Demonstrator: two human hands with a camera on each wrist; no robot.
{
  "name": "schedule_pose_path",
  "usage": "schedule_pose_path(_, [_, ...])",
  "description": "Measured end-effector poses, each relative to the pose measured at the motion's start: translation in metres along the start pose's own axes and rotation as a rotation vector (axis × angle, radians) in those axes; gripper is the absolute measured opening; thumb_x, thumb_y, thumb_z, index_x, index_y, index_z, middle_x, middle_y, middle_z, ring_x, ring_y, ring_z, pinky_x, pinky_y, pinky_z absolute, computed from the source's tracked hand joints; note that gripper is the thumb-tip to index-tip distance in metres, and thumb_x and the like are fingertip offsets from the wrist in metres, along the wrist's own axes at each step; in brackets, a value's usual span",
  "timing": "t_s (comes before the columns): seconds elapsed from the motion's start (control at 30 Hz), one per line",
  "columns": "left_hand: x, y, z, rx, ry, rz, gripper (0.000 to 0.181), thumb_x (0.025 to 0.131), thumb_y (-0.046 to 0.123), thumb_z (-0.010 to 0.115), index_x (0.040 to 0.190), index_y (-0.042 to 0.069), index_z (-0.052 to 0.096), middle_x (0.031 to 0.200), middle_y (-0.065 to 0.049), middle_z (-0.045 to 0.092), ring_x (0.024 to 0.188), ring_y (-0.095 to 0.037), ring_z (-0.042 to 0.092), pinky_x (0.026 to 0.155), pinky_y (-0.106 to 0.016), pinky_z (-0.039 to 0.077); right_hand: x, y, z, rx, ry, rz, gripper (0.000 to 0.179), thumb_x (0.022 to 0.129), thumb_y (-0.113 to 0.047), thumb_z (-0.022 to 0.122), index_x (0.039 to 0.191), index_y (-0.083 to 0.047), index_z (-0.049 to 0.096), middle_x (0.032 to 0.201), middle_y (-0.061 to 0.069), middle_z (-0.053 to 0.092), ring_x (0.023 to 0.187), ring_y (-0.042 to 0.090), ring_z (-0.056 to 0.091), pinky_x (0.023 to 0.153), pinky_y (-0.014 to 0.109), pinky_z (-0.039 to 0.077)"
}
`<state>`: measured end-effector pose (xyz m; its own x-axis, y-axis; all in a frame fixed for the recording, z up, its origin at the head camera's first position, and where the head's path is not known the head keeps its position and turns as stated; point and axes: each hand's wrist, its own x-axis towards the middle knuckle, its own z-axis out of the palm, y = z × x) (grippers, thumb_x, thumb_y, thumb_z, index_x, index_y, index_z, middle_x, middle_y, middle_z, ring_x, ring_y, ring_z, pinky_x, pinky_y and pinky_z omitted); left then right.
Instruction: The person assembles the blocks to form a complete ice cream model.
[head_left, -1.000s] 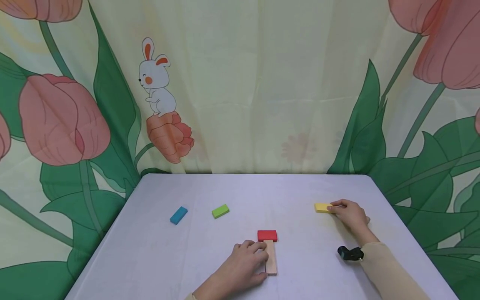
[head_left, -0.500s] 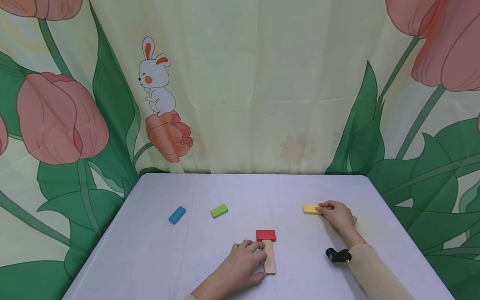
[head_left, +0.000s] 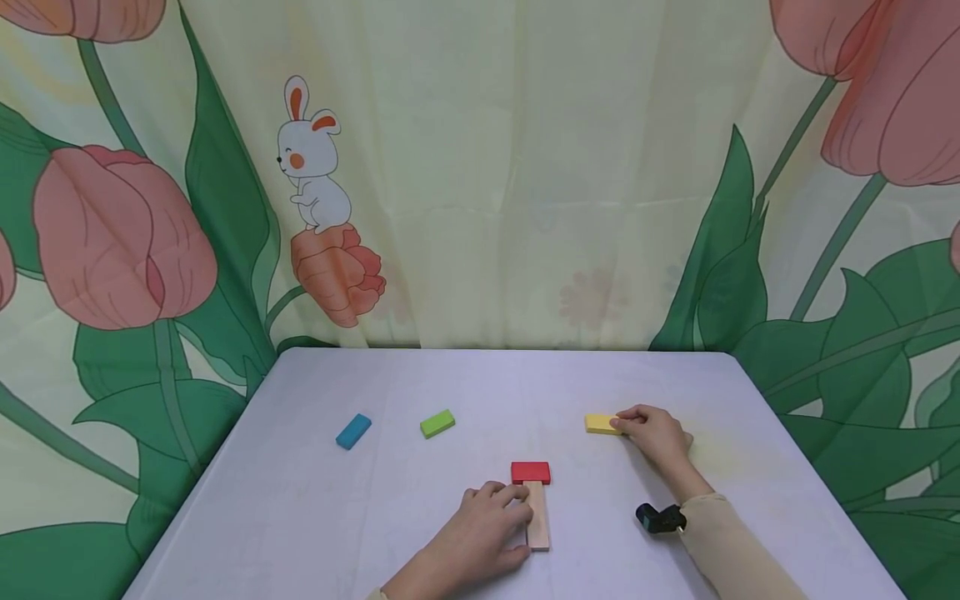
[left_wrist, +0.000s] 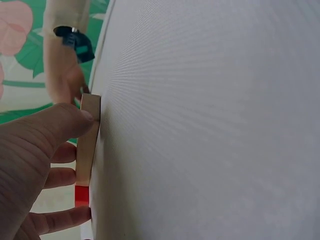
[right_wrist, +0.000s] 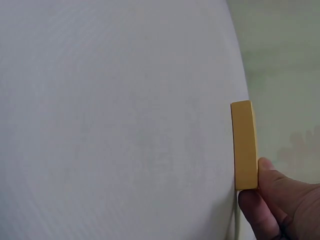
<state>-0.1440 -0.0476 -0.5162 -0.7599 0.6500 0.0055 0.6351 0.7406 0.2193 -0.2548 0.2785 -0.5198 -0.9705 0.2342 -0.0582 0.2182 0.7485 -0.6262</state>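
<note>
My left hand (head_left: 489,527) curls along the left side of a plain wooden block (head_left: 537,517) lying lengthwise. In the left wrist view, the thumb touches the wooden block (left_wrist: 88,145) near one end, with other fingers against its side and by the red block (left_wrist: 82,196). That red block (head_left: 530,472) lies crosswise at the wooden block's far end, forming a T. At the right, my right hand (head_left: 656,435) pinches a yellow block (head_left: 602,424) by its right end. The right wrist view shows the yellow block (right_wrist: 244,145) held between thumb and fingers, low over the white tabletop.
A green block (head_left: 437,423) and a blue block (head_left: 353,432) lie apart on the left of the white table (head_left: 300,517). A black camera (head_left: 660,518) is strapped at the right wrist. Behind the table's back edge hangs a printed curtain (head_left: 465,167).
My right hand has moved left with the yellow block, from the table's right side towards the middle. The left hand stays at the wooden block, and the other blocks lie as before.
</note>
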Motion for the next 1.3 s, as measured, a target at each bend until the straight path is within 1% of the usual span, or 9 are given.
schedule_pose_path(0.23, [0.0,0.001,-0.001,0.006,0.0,-0.002,0.028,0.089,0.046,0.078,0.113,0.036,0.068,0.139,0.012,0.058,0.121,-0.022,0.055,0.087,-0.045,0.051,-0.004,-0.011,0.007,-0.009,0.005,-0.05,0.033,0.092,-0.038,0.076,0.108,-0.009,0.077,0.092,0.006,0.073,0.091,0.028,0.064,0.082,0.051,0.031])
schedule_pose_path(0.5, [0.001,0.0,0.0,0.008,-0.004,-0.009,0.028,0.089,0.046,0.078,0.113,0.036,0.068,0.139,0.012,0.058,0.121,-0.022,0.056,0.086,-0.046,0.052,-0.007,-0.024,0.016,-0.003,0.001,-0.055,0.028,0.091,-0.035,0.078,0.103,-0.01,0.077,0.084,0.002,0.071,0.086,0.025,0.063,0.084,0.051,0.031])
schedule_pose_path(0.73, [0.003,0.001,-0.001,0.004,-0.025,-0.023,0.028,0.088,0.047,0.078,0.113,0.038,0.068,0.14,0.013,0.058,0.122,-0.022,0.055,0.087,-0.048,0.052,-0.011,-0.033,0.028,-0.012,-0.003,-0.074,0.024,0.09,-0.033,0.08,0.1,-0.011,0.077,0.08,0.0,0.069,0.082,0.023,0.061,0.085,0.052,0.031])
schedule_pose_path(0.9, [0.003,0.001,-0.001,0.003,-0.029,-0.026,0.027,0.089,0.047,0.078,0.113,0.038,0.068,0.14,0.013,0.058,0.123,-0.022,0.055,0.088,-0.047,0.052,-0.014,-0.042,0.035,-0.002,0.003,-0.099,0.023,0.089,-0.033,0.081,0.098,-0.012,0.077,0.078,0.0,0.07,0.08,0.022,0.062,0.084,0.051,0.03])
schedule_pose_path(1.3, [0.003,0.0,0.0,-0.009,-0.029,-0.024,0.028,0.088,0.048,0.078,0.112,0.039,0.068,0.139,0.013,0.059,0.122,-0.022,0.055,0.087,-0.048,0.052,-0.02,-0.056,0.045,0.008,-0.002,-0.108,0.022,0.087,-0.033,0.082,0.095,-0.013,0.077,0.074,-0.003,0.068,0.076,0.02,0.06,0.084,0.05,0.029])
